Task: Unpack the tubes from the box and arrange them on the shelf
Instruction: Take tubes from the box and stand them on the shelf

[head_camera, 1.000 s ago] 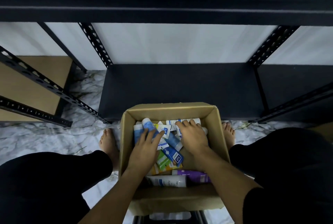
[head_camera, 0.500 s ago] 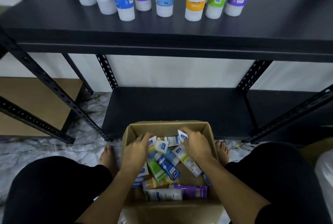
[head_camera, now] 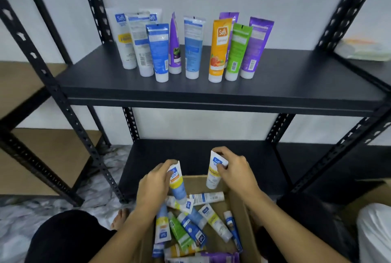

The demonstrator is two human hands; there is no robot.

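Observation:
A cardboard box (head_camera: 245, 216) sits between my knees with several small tubes (head_camera: 190, 226) lying loose in it. My left hand (head_camera: 154, 186) grips a white, yellow and blue tube (head_camera: 177, 184) lifted above the box. My right hand (head_camera: 237, 171) pinches a white and yellow tube (head_camera: 214, 175) by its crimped top, cap down, over the box's far edge. Several large tubes (head_camera: 190, 47) stand cap-down in a row on the black upper shelf (head_camera: 296, 81).
A lower black shelf (head_camera: 243, 157) lies just behind the box. Perforated black uprights (head_camera: 53, 93) frame the rack on both sides. A wooden-shelved rack (head_camera: 25, 157) stands at left. Something white (head_camera: 374, 231) is at the lower right. The floor is marbled.
Both hands have risen out of the box, each with a small tube taken from the pile. My view has tilted up, so the upper shelf's standing tubes show fully.

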